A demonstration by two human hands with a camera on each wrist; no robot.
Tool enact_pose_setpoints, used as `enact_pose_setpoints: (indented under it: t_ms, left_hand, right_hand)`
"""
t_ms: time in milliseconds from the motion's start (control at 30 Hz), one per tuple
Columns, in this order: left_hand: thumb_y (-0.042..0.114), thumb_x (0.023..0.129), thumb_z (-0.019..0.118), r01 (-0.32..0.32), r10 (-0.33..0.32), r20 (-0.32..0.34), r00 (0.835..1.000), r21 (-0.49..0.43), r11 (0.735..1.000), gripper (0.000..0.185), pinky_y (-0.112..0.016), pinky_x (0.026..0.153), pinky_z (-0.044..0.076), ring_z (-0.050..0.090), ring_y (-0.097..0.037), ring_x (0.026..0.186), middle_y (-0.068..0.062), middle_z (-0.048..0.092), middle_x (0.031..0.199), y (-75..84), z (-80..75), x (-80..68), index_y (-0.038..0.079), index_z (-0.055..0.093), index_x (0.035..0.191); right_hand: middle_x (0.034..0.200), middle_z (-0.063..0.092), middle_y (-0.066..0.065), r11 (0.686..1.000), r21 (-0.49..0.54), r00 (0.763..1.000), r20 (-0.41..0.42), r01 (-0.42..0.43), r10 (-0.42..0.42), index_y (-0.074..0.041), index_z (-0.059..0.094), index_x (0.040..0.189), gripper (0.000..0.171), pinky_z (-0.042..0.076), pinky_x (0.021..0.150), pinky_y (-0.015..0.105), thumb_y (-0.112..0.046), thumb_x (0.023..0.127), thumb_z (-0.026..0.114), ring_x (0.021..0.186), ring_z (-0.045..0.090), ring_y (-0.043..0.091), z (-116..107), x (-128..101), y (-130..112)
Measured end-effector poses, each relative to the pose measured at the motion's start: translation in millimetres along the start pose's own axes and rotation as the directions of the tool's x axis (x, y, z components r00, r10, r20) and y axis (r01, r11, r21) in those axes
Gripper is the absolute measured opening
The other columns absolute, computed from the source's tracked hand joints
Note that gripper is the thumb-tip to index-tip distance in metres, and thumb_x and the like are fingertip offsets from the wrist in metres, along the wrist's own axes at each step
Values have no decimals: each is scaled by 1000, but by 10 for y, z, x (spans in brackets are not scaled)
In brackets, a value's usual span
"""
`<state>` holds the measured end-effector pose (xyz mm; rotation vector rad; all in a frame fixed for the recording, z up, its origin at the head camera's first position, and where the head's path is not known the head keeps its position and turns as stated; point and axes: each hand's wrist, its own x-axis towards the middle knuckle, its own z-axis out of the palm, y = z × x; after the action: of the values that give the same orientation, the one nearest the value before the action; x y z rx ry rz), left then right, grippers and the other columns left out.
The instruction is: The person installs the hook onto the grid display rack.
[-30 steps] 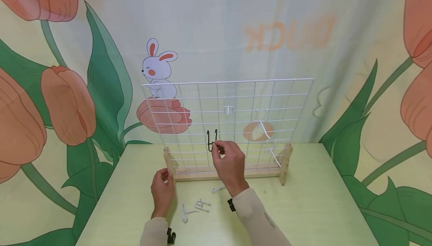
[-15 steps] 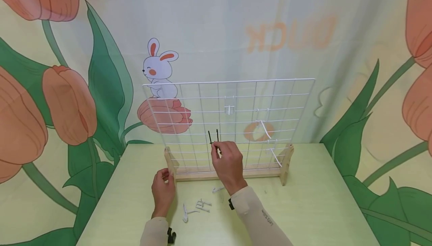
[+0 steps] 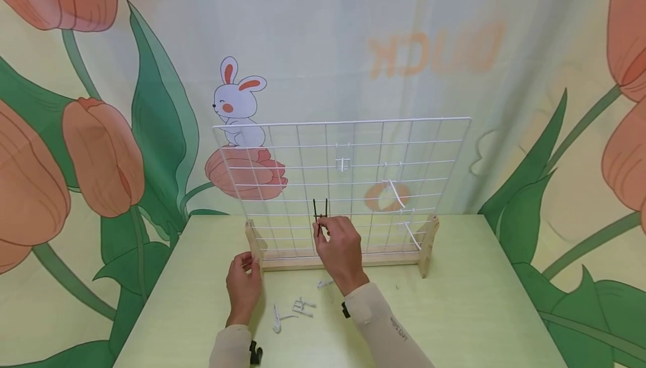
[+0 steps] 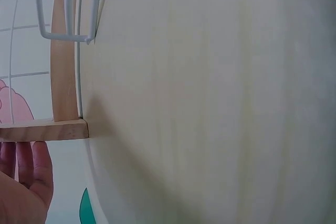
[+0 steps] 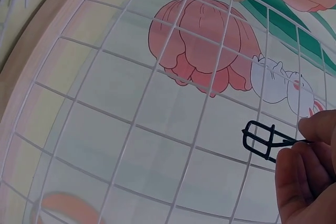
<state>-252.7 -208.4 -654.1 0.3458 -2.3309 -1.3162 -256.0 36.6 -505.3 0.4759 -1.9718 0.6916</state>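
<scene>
My right hand [image 3: 339, 250] pinches a black wire hook [image 3: 320, 215] between thumb and fingers, in front of the white wire grid panel [image 3: 282, 182]. Two thin prongs of the hook point up. In the right wrist view, the rectangular end of the black hook [image 5: 258, 139] sticks out past the fingertips, close to the grid; whether it touches the wires I cannot tell. At the stand's left end, my left hand [image 3: 243, 286] rests its fingers against the wooden foot [image 3: 254, 244]. Nearly straight fingers [image 4: 42, 163] touch that foot's outer side in the left wrist view.
Several white hooks [image 3: 303, 305] lie on the table [image 3: 454, 312] before the stand. White hooks hang on the grid, one at upper middle [image 3: 342, 164] and two at right, including a long-armed hook [image 3: 396, 193]. A printed curtain [image 3: 313, 48] hangs behind.
My right hand has moved slightly down and left, and the black hook in it has changed its tilt. The left hand stays at the wooden foot.
</scene>
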Motion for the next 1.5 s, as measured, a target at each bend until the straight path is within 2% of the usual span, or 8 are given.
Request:
enact_pose_setpoints:
  t_ms: [267, 400, 633, 767, 1033, 1167, 1333, 1500]
  left_hand:
    - [15, 105, 64, -12, 12, -10, 1000, 9, 1000, 26, -41, 87, 62, 73, -31, 110, -15, 69, 118, 26, -5, -12, 3, 63, 128]
    - [13, 104, 64, -18, 18, -22, 1000, 7, 1000, 25, -41, 86, 62, 73, -32, 109, -16, 69, 117, 51, -5, -18, 2, 63, 127]
    - [12, 104, 66, -36, 36, -46, 998, 14, 999, 23, -25, 81, 59, 74, -32, 105, -15, 70, 114, 48, 12, -9, 2, 64, 125]
    - [11, 103, 66, -36, 36, -53, 998, 16, 999, 23, -25, 80, 60, 74, -32, 104, -15, 71, 113, 40, 21, -1, 2, 64, 124]
    - [11, 103, 66, -44, 45, -61, 997, 11, 999, 23, -40, 82, 64, 74, -33, 103, -16, 71, 112, 30, 18, -12, 1, 65, 123]
    - [12, 102, 67, -44, 45, -64, 997, 14, 999, 22, -34, 80, 63, 73, -32, 103, -15, 71, 110, 19, 14, -24, 2, 66, 122]
    - [14, 103, 67, -38, 39, -52, 998, 20, 999, 22, -24, 78, 59, 73, -30, 103, -14, 71, 110, 32, 15, -28, 3, 66, 122]
    - [11, 101, 67, -41, 41, -58, 997, 0, 999, 22, -26, 79, 59, 73, -32, 104, -15, 70, 110, 82, 5, -13, 1, 66, 121]
  right_hand:
    - [89, 76, 5, 1000, 14, 999, 31, -17, 16, -5, 80, 96, 11, 62, 66, 25, -10, 87, 85, 78, 71, 18, -18, -61, 38]
    - [90, 76, 6, 998, 55, 998, 50, -41, 38, -5, 79, 97, 12, 62, 65, 26, -8, 86, 85, 74, 71, 18, -39, -82, 51]
    - [95, 77, 8, 979, 155, 988, 102, -129, 114, -4, 78, 101, 19, 64, 65, 32, -6, 83, 86, 72, 73, 23, -121, -151, 77]
    - [95, 77, 9, 968, 191, 982, 124, -165, 143, -3, 78, 102, 20, 65, 69, 36, -8, 84, 85, 77, 74, 24, -147, -220, 108]
    - [97, 78, 7, 928, 223, 945, 207, -298, 254, -7, 79, 104, 17, 65, 73, 37, -14, 89, 83, 82, 75, 25, -245, -362, 100]
    - [96, 78, 6, 912, 223, 928, 230, -345, 295, -7, 79, 102, 15, 65, 74, 37, -14, 89, 83, 82, 75, 25, -274, -456, 114]
    - [94, 78, 5, 901, 221, 918, 226, -373, 324, -8, 79, 100, 13, 65, 71, 36, -12, 89, 83, 80, 75, 22, -275, -571, 155]
    - [92, 77, 2, 894, 205, 904, 251, -399, 346, -9, 79, 98, 9, 64, 70, 34, -14, 91, 82, 78, 74, 20, -249, -677, 203]
